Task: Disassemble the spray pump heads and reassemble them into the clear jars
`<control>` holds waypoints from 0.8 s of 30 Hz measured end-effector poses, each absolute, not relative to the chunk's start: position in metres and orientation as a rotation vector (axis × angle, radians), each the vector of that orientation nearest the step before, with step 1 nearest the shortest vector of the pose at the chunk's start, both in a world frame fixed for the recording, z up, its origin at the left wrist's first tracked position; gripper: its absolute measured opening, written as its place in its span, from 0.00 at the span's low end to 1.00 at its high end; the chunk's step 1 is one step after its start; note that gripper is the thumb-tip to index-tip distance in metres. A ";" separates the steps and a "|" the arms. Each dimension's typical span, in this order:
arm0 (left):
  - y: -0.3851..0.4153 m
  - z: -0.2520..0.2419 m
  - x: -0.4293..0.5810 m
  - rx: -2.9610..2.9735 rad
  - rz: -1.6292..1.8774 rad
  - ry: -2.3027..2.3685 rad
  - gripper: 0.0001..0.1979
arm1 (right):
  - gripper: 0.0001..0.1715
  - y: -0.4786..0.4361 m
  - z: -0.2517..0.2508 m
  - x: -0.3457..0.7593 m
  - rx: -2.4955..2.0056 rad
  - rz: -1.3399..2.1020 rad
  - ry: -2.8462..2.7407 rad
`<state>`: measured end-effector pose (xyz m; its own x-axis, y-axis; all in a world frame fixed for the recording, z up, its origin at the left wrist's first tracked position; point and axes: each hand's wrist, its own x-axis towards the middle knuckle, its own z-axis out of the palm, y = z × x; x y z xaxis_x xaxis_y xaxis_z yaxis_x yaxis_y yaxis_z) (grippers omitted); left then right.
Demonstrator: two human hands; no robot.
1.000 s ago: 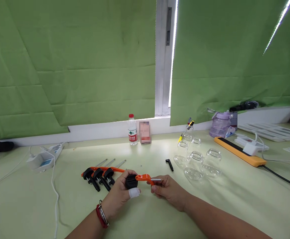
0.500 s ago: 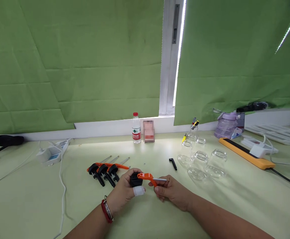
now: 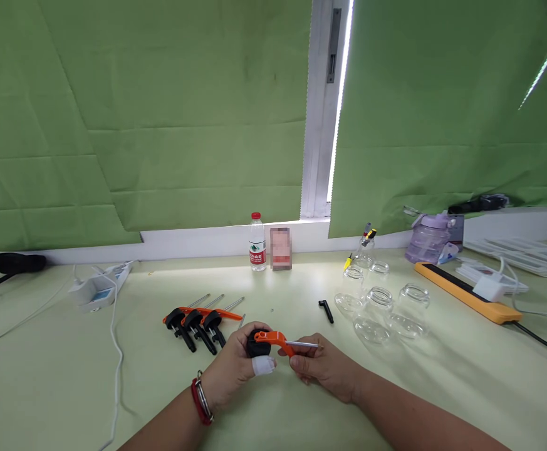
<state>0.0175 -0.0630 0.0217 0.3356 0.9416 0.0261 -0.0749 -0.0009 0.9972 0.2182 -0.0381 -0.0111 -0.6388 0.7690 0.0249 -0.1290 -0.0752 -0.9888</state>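
Note:
My left hand (image 3: 239, 356), a white wrap on its thumb, is closed around a black round part (image 3: 257, 349). Over that part lies the flat end of an orange crank handle (image 3: 276, 339), apparently touching it. The fingers of my right hand (image 3: 322, 364) pinch the handle's lower end. A thin metal rod (image 3: 302, 343) points right from the handle, above my right fingers. Left of my hands lie several black lidded parts (image 3: 193, 318) with orange handles (image 3: 229, 312) and metal rods. A small black elbow-shaped piece (image 3: 326, 311) lies beyond my right hand.
Several clear glass jars (image 3: 375, 307) stand at the right, one holding yellow-handled tools (image 3: 369, 235). Behind them are a purple jug (image 3: 426, 237) and an orange power strip (image 3: 465, 293). A water bottle (image 3: 257, 243) stands by the wall. A white cable (image 3: 119, 357) runs down the left.
The orange handle's flat end has shifted slightly left over the black round part. Both hands and the held parts sit slightly lower in the view. The grips look the same.

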 end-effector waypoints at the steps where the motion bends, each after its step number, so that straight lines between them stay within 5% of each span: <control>1: -0.063 0.022 0.018 1.311 0.997 0.898 0.20 | 0.17 -0.038 -0.010 0.218 -0.699 1.783 -1.562; 24: -0.070 0.019 0.023 1.147 1.026 0.779 0.17 | 0.16 -0.040 -0.002 0.217 -0.668 1.772 -1.732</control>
<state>0.0235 -0.0697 0.0188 0.3564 0.9343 0.0100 -0.2415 0.0817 0.9670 0.2169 -0.0404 -0.0024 -0.7144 0.6988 0.0368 -0.0526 -0.0013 -0.9986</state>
